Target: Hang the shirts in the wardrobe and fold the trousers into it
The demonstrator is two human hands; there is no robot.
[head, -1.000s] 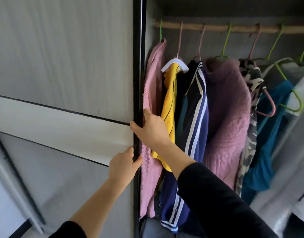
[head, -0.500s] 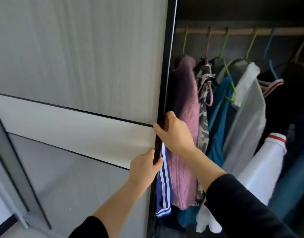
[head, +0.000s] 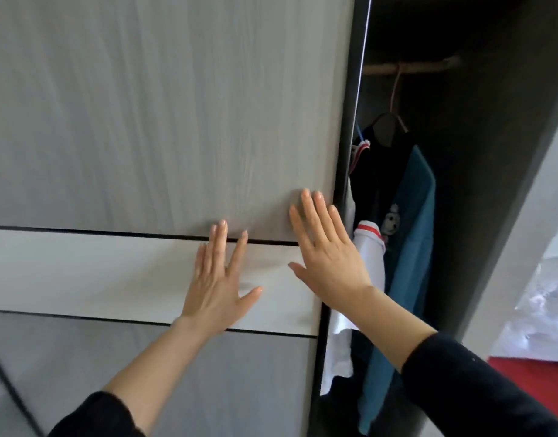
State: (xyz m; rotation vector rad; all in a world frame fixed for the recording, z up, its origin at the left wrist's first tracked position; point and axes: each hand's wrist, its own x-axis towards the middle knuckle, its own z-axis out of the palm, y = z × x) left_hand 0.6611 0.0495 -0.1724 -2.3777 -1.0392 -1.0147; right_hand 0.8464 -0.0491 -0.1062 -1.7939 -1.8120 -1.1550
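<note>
pressing flat on the wardrobe door, left hand and right hand spread.

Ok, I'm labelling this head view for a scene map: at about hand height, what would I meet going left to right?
Sliding door → left hand → right hand → white shirt → teal shirt → wardrobe side wall.

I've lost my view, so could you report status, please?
Left hand, right hand press flat on sliding door. Teal shirt hung inside. White shirt at door edge.
</note>
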